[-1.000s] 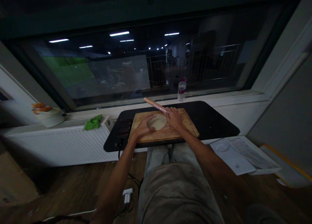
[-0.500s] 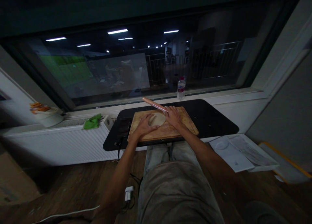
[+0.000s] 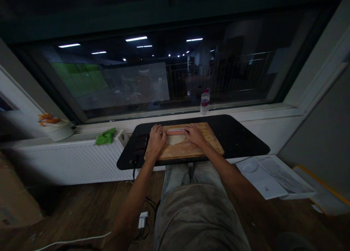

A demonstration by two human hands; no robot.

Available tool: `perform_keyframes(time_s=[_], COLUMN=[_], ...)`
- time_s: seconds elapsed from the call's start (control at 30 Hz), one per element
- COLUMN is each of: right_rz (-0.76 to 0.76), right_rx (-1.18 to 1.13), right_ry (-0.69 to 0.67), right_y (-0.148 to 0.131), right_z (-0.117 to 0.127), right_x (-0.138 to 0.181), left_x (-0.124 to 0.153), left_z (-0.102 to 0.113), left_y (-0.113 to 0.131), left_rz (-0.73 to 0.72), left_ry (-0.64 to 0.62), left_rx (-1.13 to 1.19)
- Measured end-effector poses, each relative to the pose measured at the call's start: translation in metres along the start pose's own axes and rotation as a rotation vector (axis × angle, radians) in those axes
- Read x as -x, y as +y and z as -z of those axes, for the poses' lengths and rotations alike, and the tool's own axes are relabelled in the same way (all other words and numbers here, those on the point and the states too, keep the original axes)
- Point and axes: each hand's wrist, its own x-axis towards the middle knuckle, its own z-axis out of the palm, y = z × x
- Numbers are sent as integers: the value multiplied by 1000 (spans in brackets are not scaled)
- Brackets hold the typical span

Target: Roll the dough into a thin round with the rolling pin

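Note:
A wooden rolling pin lies crosswise over the far part of a flat, pale round of dough. My left hand is closed over the pin's left end, and my right hand grips the right end. Both ends of the pin are covered by my fingers. Beneath the dough is a wooden cutting board, set on a black tabletop.
A dark device with a cable sits left of the board. On the sill stands a water bottle. A green cloth and a white pot rest on the radiator. An open white box is at right.
My left hand has gone from the dough's edge to the pin's left end. The pin, earlier slanted up in my right hand, now lies level across the dough.

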Motion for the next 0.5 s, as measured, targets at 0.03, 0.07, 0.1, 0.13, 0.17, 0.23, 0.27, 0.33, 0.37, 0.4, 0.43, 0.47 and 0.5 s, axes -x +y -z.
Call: perform_keyframes(time_s=[0.03, 0.07, 0.1, 0.13, 0.17, 0.23, 0.27, 0.33, 0.37, 0.4, 0.43, 0.47, 0.5], right_rz=[10, 16, 17, 8, -8, -46, -57, -55, -54, -63, -85, -107, -133], right_rx=[-7, -11, -12, -9, -2, 14, 19, 17, 15, 16, 18, 23, 28], right_ry=[2, 3, 5, 7, 9, 9, 5, -14, -32, -54, -64, -84, -105], right_y=[1, 2, 4, 5, 6, 8, 9, 11, 12, 14, 16, 18, 21], right_z=[0, -1, -2, -3, -4, -5, -5, -2, 1, 4, 8, 12, 16], right_x=[0, 0, -1, -3, -5, -12, -16, -28, -34, -41, -47, -53, -58], left_x=[0, 0, 0, -2, -4, -10, -15, -25, -30, -35, -40, -45, -50], left_z=[-2, -5, -7, -8, -9, -10, -10, -10, -11, -11, -12, -14, -15], left_y=[1, 1, 2, 2, 1, -2, -4, -8, -9, -11, -11, -11, -11], left_rz=[-20, -33, -38, -41, -43, -60, -75, -108, -125, -134, -134, -133, -128], left_ry=[-24, -55, -90, -125, -158, -207, -227, -270, -299, -327, -350, -373, -396], left_rx=[-10, -26, -46, -69, -91, -127, -144, -192, -230, -262, -288, -318, -348])
